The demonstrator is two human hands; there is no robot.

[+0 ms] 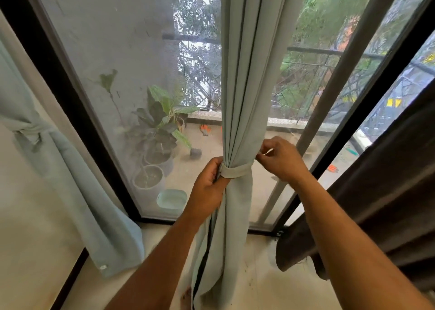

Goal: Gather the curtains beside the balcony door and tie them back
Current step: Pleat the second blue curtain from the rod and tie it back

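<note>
A pale blue-green curtain (244, 85) hangs in front of the balcony door, gathered into a narrow bundle. A matching fabric tie-back band (237, 171) wraps around it at waist height. My left hand (209, 182) grips the band's left end against the bundle. My right hand (280, 159) pinches the band's right end at the curtain's edge. A second pale curtain (63, 159) hangs at the left wall with its own tie around it.
A dark brown curtain (381, 192) hangs at the right. Behind the glass and mesh door (131, 78) the balcony holds potted plants (155, 154), a pale tub (171, 199), orange gloves (205, 129) and a railing. My bare toes (187, 296) show on the floor below.
</note>
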